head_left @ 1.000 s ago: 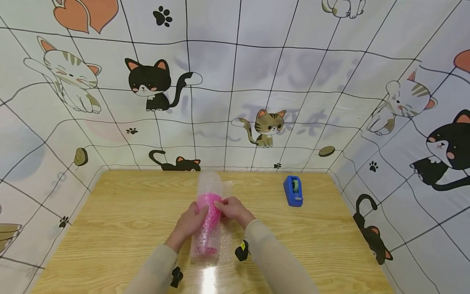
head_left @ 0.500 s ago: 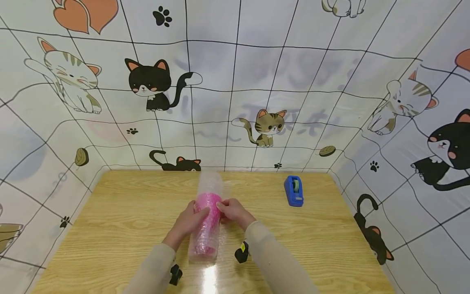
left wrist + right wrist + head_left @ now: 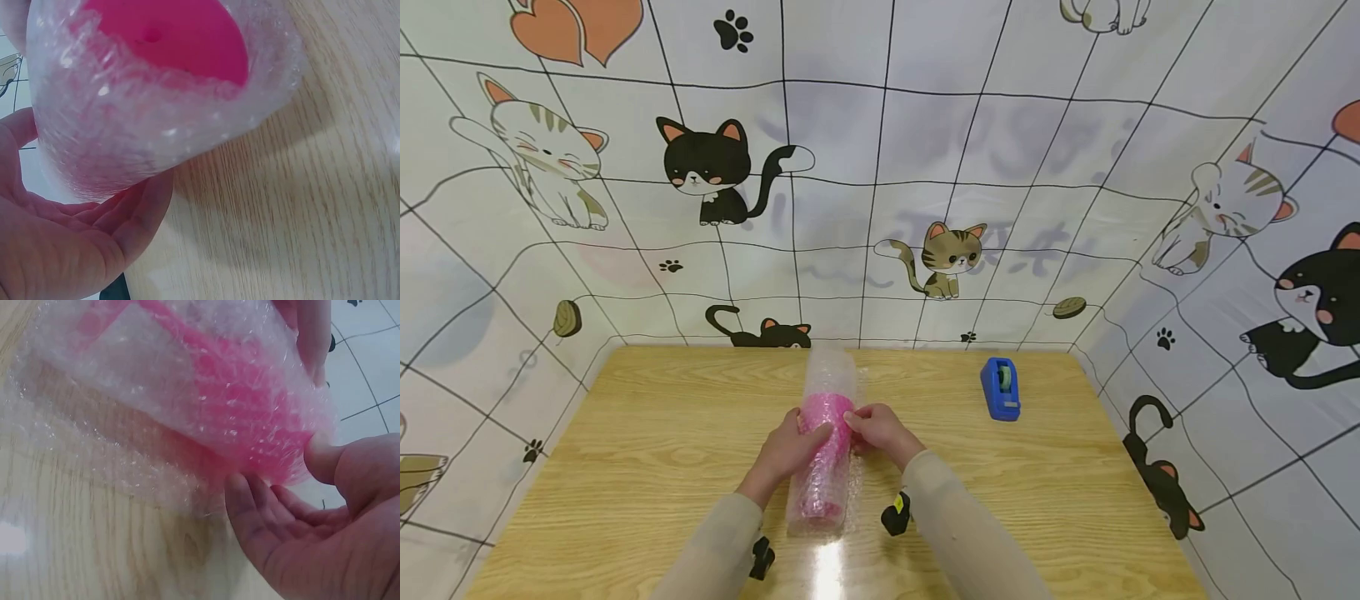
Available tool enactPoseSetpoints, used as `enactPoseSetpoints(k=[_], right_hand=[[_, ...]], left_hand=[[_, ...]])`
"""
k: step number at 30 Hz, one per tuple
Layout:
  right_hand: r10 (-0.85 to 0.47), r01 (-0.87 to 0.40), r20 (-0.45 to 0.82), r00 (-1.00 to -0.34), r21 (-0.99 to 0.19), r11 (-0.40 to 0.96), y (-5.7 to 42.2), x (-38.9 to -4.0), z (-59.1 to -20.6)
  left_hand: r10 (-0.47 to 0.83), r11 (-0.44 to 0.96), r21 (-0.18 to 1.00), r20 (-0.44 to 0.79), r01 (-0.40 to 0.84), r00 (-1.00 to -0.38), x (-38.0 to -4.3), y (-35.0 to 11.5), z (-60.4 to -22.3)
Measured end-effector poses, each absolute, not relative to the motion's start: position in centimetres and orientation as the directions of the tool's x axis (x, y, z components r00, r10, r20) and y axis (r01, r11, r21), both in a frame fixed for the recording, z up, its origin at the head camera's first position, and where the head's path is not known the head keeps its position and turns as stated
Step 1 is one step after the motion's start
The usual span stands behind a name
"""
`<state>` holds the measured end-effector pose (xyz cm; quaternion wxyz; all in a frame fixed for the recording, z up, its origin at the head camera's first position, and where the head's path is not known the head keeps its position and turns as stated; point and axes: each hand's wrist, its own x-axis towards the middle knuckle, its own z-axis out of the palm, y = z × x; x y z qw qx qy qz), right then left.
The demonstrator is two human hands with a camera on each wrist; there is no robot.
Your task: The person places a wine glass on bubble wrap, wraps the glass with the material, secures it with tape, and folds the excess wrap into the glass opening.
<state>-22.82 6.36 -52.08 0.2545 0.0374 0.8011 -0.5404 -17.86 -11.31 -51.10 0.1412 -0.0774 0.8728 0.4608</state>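
Note:
A bright pink object [image 3: 830,410] lies rolled inside clear bubble wrap [image 3: 829,371], the roll pointing away from me across the wooden table. Its pink, rounded end [image 3: 187,37] shows at the near opening of the roll in the left wrist view. My left hand [image 3: 792,450] grips the roll from the left, thumb on top and fingers underneath. From the right, my right hand [image 3: 880,429] holds it with the thumb on the wrap and the fingers below. A loose flap of bubble wrap [image 3: 112,444] spreads on the table along the right side.
Toward the back right of the wooden table [image 3: 662,450] stands a blue tape dispenser [image 3: 1000,392] with a roll of tape in it. Behind and at both sides hangs a white cloth [image 3: 842,208] printed with cats and grid lines.
The near end of the roll shifts slightly left, then a little back. My left thumb slides a bit rightward across the top. Both hands stay on the roll.

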Motion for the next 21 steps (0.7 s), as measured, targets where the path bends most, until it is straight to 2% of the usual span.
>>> enactPoseSetpoints(k=[5,11,21], right_hand=[[-0.185,0.291,-0.408,-0.894,-0.842,0.454,6.1,-22.4,-51.0],[-0.162,0.309,-0.427,-0.890,-0.824,0.475,6.0,-22.4,-50.7],[-0.190,0.253,-0.395,-0.899,-0.822,0.510,5.9,-22.6,-50.2]], left_hand=[[-0.011,0.569,0.781,-0.303,-0.255,-0.953,-18.0,-11.4,-51.3],[-0.005,0.557,0.794,-0.290,-0.244,-0.957,-18.0,-11.4,-51.3],[0.008,0.571,0.787,-0.291,-0.234,-0.957,-17.8,-11.3,-50.8]])
